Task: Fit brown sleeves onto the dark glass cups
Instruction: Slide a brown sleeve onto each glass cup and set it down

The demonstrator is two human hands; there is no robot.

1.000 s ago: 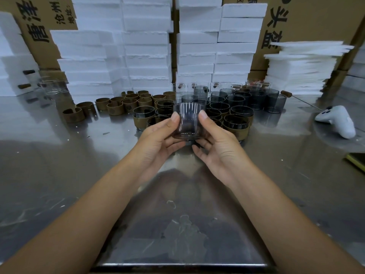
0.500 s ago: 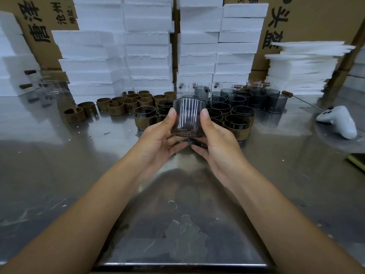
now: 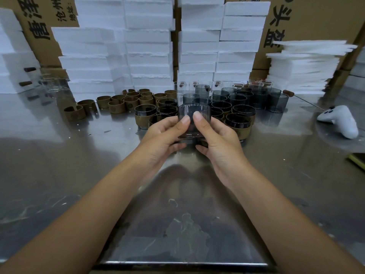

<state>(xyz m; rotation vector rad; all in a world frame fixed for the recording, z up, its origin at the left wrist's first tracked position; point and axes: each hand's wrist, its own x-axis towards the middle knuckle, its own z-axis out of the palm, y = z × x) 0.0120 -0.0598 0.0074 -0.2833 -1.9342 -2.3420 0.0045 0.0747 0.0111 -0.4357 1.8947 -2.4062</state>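
Dark glass cup is gripped upright over the middle of the steel table, and both hands are on it. The left hand and right hand are curled round its sides, with thumbs laid side by side on the near wall and fingers tucked beneath. Just behind, sleeved cups are clustered, and bare dark cups are ranked farther right. Loose brown sleeves are scattered far left. A white game controller is lying at the right. White foam blocks are stacked along the far side, backed by cardboard boxes.
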